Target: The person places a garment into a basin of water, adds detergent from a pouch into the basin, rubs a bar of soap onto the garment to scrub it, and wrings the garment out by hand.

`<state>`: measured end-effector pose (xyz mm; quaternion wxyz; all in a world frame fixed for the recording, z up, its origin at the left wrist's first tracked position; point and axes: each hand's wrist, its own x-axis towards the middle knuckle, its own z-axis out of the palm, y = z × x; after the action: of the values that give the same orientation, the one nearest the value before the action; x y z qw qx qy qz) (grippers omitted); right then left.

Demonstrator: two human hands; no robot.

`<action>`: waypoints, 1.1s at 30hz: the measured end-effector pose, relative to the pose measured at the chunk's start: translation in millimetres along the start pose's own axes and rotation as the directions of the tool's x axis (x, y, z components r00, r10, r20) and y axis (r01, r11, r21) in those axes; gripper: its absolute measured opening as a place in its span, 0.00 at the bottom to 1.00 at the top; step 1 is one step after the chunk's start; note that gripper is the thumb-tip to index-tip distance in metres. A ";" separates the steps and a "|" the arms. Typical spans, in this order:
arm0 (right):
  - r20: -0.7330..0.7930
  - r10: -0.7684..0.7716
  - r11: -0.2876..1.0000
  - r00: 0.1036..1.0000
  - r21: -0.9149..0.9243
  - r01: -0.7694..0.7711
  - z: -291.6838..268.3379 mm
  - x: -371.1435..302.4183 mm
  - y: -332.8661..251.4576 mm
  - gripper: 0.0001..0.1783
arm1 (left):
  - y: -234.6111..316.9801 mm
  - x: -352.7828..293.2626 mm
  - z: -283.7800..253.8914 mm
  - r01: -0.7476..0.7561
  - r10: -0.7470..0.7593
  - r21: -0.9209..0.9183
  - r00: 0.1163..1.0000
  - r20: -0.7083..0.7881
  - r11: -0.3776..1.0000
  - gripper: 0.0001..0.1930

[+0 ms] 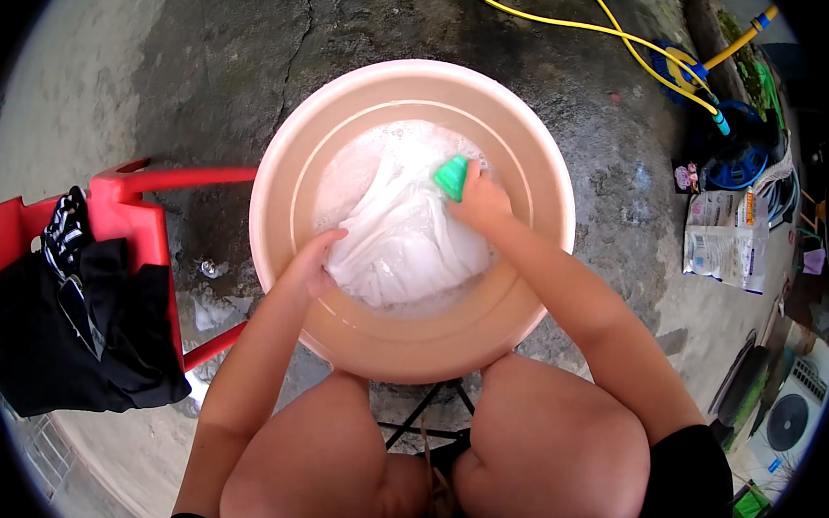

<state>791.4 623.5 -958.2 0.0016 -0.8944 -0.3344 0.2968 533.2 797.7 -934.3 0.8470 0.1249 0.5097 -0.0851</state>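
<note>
A large peach-coloured basin (420,357) holds soapy water and a wet white cloth (404,231), which lies bunched in folds across the middle. My left hand (314,264) grips the cloth at its left edge, with some fingers hidden by the fabric. Over the cloth's upper right part, my right hand (483,204) is closed round a green scrub brush (451,177). The brush rests against the cloth, and its underside is hidden.
A red plastic chair (131,213) on the left carries dark clothes (108,322). A yellow hose (552,19) runs to a blue reel (738,162) at the upper right. Below the reel lies a plastic packet (721,243). The concrete floor (209,101) is wet.
</note>
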 end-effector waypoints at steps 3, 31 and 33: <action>-0.088 0.019 0.999 0.996 -0.030 -0.021 0.5 -0.1 6.7 0.42 | -5.1 3.8 -2.3 0.042 -0.038 0.034 0.993 -0.111 0.999 0.24; -0.392 -0.667 0.555 0.634 0.306 0.773 -45.8 -105.0 -91.9 0.36 | -24.6 -77.3 105.7 -0.092 0.188 -0.354 0.950 0.249 0.931 0.44; -0.360 -0.607 0.627 0.708 0.330 0.705 -43.7 -89.7 -87.3 0.36 | -24.9 -79.2 107.2 -0.111 0.200 -0.368 0.956 0.214 0.923 0.44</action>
<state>708.7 646.1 -857.0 0.3503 -0.7101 -0.5594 0.2453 579.8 743.3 -819.3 0.9164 0.0003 0.3956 0.0605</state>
